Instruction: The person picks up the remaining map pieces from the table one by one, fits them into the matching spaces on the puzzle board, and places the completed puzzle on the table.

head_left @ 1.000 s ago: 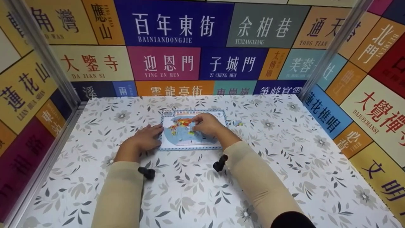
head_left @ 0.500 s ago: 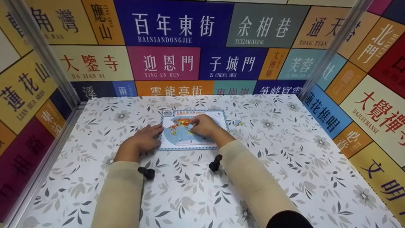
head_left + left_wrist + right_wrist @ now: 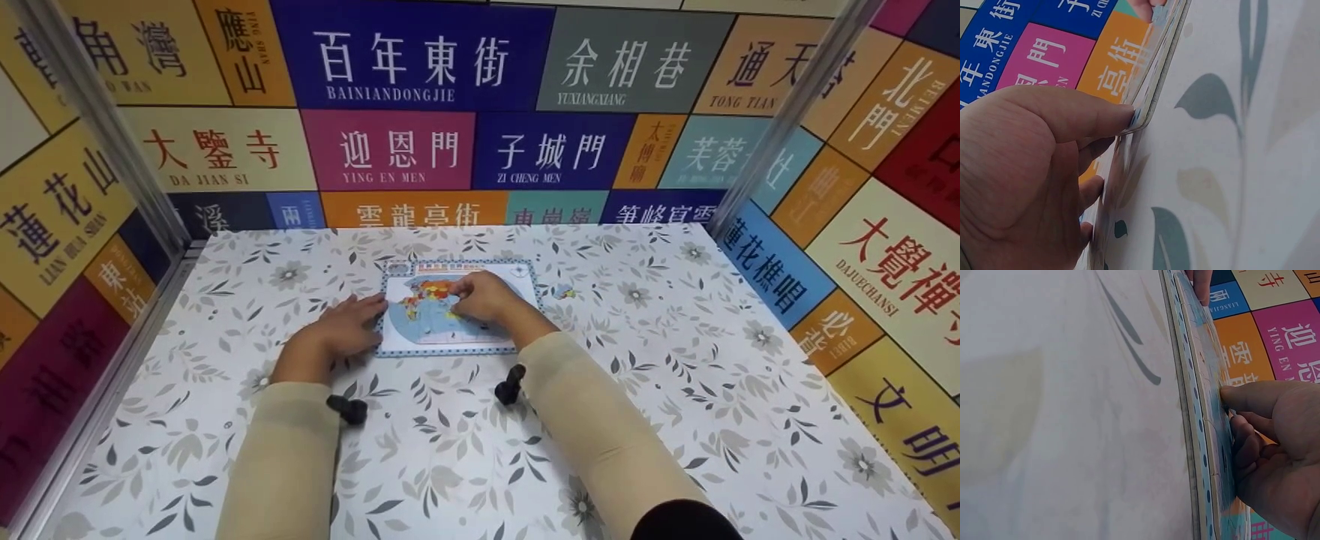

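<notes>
A world-map jigsaw puzzle (image 3: 420, 328) with a dotted blue border lies flat on the table. My left hand (image 3: 341, 330) rests at its left edge, and in the left wrist view the thumb (image 3: 1100, 115) touches the board's near corner with the other fingers along the side. Over the middle of the map, my right hand (image 3: 491, 300) pinches a small light-blue puzzle piece (image 3: 1158, 14) between thumb and fingers. In the right wrist view the fingertips are down at the map's surface and mostly cover the piece. The hand hides the map's right part in the head view.
Just right of the puzzle lies a small coloured piece or cluster of pieces (image 3: 564, 292). The table (image 3: 435, 450) has a floral-patterned white cover. Panels with large lettering (image 3: 405, 60) enclose it at the back and both sides.
My right hand has shifted a little left over the map since one second ago, and has barely moved in the last half second. The left hand has stayed in place.
</notes>
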Motion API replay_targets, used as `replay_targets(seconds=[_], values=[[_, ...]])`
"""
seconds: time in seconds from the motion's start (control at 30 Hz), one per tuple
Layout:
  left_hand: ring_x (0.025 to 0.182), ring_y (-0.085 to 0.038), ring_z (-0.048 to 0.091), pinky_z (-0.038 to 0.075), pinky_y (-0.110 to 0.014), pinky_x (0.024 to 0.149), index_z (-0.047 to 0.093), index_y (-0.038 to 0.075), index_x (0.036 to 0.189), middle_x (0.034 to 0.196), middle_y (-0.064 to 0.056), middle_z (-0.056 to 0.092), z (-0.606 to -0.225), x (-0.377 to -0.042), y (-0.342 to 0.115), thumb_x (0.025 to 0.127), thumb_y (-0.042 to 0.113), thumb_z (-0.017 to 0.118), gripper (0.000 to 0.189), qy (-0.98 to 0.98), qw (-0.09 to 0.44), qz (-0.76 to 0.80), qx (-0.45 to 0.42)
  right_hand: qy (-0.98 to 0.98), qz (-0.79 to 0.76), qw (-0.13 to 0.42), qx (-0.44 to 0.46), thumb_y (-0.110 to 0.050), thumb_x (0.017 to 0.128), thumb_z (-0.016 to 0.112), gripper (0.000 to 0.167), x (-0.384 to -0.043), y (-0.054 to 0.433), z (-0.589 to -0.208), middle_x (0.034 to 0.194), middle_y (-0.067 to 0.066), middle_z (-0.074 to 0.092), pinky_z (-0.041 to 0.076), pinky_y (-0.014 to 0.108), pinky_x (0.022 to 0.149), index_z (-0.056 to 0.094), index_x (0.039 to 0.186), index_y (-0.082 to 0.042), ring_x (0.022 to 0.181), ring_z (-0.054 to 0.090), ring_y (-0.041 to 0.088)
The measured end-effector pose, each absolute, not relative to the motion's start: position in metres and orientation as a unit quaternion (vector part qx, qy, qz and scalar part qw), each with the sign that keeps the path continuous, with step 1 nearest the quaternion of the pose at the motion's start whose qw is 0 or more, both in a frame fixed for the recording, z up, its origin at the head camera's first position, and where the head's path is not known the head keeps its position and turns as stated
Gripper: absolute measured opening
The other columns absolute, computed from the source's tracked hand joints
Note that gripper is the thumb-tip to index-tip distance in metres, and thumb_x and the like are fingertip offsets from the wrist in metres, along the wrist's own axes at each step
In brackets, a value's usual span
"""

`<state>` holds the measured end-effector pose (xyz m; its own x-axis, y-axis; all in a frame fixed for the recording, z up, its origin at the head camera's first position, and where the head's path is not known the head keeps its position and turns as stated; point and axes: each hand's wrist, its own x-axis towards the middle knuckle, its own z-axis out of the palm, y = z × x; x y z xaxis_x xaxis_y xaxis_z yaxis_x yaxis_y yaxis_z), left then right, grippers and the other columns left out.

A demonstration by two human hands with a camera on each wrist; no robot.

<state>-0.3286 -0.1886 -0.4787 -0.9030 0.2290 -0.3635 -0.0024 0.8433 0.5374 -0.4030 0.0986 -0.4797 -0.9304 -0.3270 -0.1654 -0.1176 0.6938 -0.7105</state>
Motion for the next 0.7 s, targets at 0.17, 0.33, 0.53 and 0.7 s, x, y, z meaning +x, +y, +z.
replay_targets(seconds=[0.17, 0.33, 0.53, 0.7], values=[[0.171, -0.034, -0.009, -0.007, -0.070, 0.134, 0.028, 0.031, 0.171, 0.182, 0.014, 0.011, -0.4791, -0.3287, -0.1889, 0.106, 0.030, 0.056, 0.070, 0.937, 0.210, 0.271, 0.064, 0.911, -0.370, 0.143, -0.112, -0.019, 0.093, 0.082, 0.026, -0.4038, 0.0986, -0.4803, 0.106, 0.000, 0.067, 0.049, 0.032, 0.087, 0.078, 0.118, -0.016, 0.097, 0.059, 0.017], [0.170, -0.035, -0.008, -0.006, -0.070, 0.134, 0.028, 0.031, 0.171, 0.182, 0.013, 0.011, -0.4804, -0.3295, -0.1888, 0.106, 0.031, 0.055, 0.070, 0.939, 0.207, 0.266, 0.072, 0.913, -0.372, 0.137, -0.094, -0.021, 0.096, 0.078, 0.023, -0.4031, 0.0986, -0.4805, 0.119, 0.002, 0.072, 0.053, 0.037, 0.097, 0.079, 0.119, -0.017, 0.107, 0.063, 0.020], [0.170, -0.037, -0.008, -0.004, -0.073, 0.133, 0.028, 0.031, 0.171, 0.183, 0.011, 0.010, -0.4793, -0.3283, -0.1881, 0.106, 0.032, 0.057, 0.072, 0.939, 0.208, 0.264, 0.067, 0.918, -0.362, 0.132, -0.094, -0.021, 0.099, 0.074, 0.022, -0.4023, 0.0977, -0.4809, 0.129, 0.005, 0.074, 0.057, 0.044, 0.105, 0.079, 0.121, -0.016, 0.117, 0.067, 0.024], [0.170, -0.036, -0.008, -0.004, -0.072, 0.133, 0.028, 0.031, 0.171, 0.183, 0.011, 0.011, -0.4785, -0.3280, -0.1873, 0.106, 0.033, 0.057, 0.072, 0.938, 0.211, 0.268, 0.063, 0.917, -0.364, 0.141, -0.079, -0.023, 0.098, 0.076, 0.021, -0.4027, 0.0971, -0.4793, 0.125, 0.002, 0.074, 0.057, 0.041, 0.103, 0.080, 0.118, -0.019, 0.114, 0.067, 0.021]])
